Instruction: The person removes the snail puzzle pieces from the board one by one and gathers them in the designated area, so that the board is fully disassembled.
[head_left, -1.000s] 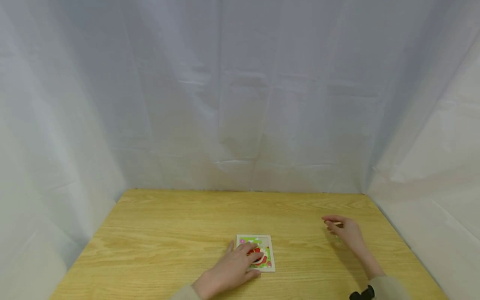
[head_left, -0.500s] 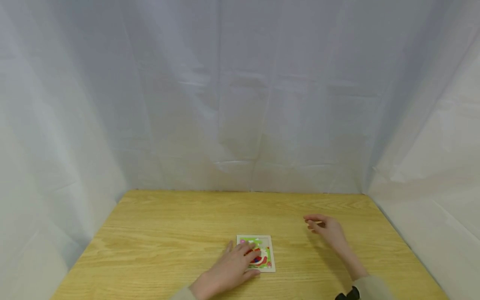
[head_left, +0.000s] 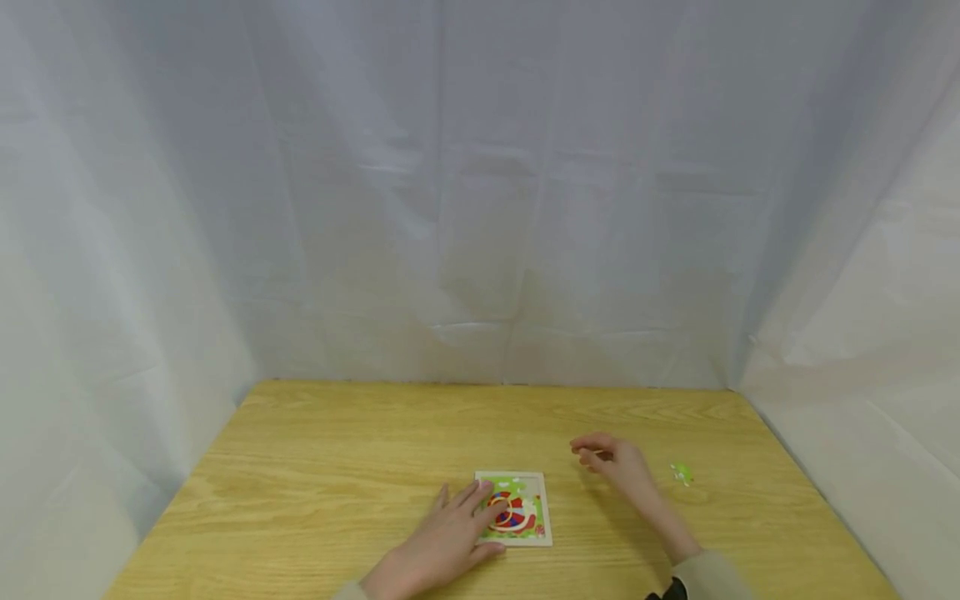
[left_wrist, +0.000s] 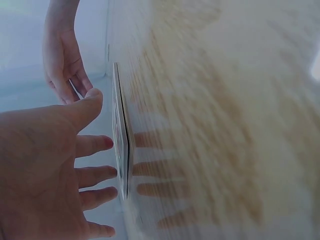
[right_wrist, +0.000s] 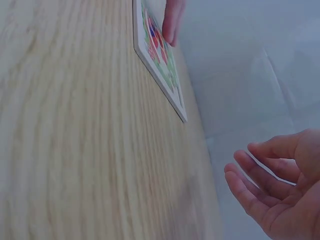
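Note:
A small square jigsaw puzzle (head_left: 516, 542) in a pale frame lies on the table, its picture green with a red and blue round shape like a snail shell. Over its left side is my left hand (head_left: 442, 542), fingers spread and nearly straight. In the left wrist view, the left fingertips (left_wrist: 111, 172) come right up to the puzzle's face. My right hand (head_left: 618, 475) hovers right of the puzzle, fingers loosely bent, with nothing seen between thumb and fingers in the right wrist view. Behind it lies a loose green puzzle piece (head_left: 682, 474).
A wooden table (head_left: 337, 450) carries everything. White sheeting (head_left: 480, 250) hangs behind it and along both sides. A bare grey patch shows at the puzzle's upper right corner. There is a dark band at the right sleeve (head_left: 708, 575).
My right hand has moved left toward the puzzle, uncovering the loose green piece. My left hand has drawn back slightly to the left, so more of the picture shows.

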